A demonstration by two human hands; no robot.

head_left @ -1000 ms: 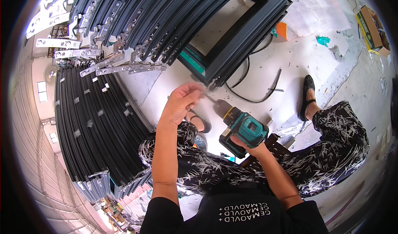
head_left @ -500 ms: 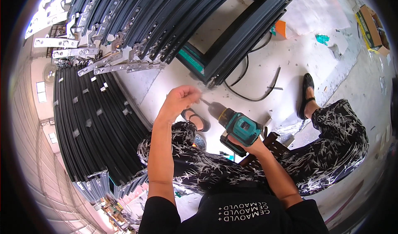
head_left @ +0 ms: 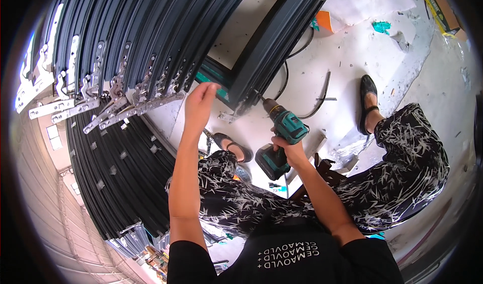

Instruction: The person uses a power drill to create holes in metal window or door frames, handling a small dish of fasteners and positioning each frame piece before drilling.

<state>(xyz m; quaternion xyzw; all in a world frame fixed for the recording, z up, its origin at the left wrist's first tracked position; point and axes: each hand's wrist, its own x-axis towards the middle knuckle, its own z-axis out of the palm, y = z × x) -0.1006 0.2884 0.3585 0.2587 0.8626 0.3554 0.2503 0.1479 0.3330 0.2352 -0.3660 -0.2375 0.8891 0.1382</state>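
My right hand (head_left: 288,145) is wrapped round the grip of a teal and black cordless drill (head_left: 289,125). Its bit points up and left, at the near end of a dark grey metal frame (head_left: 261,47); whether the tip touches cannot be told. Just left of that corner is my left hand (head_left: 198,105), thumb and fingers drawn together close to a green strip (head_left: 221,92) on the frame. What its fingers hold, if anything, is hidden. A small metal piece (head_left: 227,117) shows below the corner.
Many similar frames (head_left: 136,27) stand packed at the upper left, with metal hinge arms (head_left: 108,114) jutting out. Another dark stack (head_left: 115,168) lies further left. A black cable or strip (head_left: 324,90) curves over the floor. An open cardboard box (head_left: 443,9) sits far right.
The drill has moved up to the frame's near corner and now sits more upright. My left hand has left the bit's tip and shifted up and left, beside the frame.
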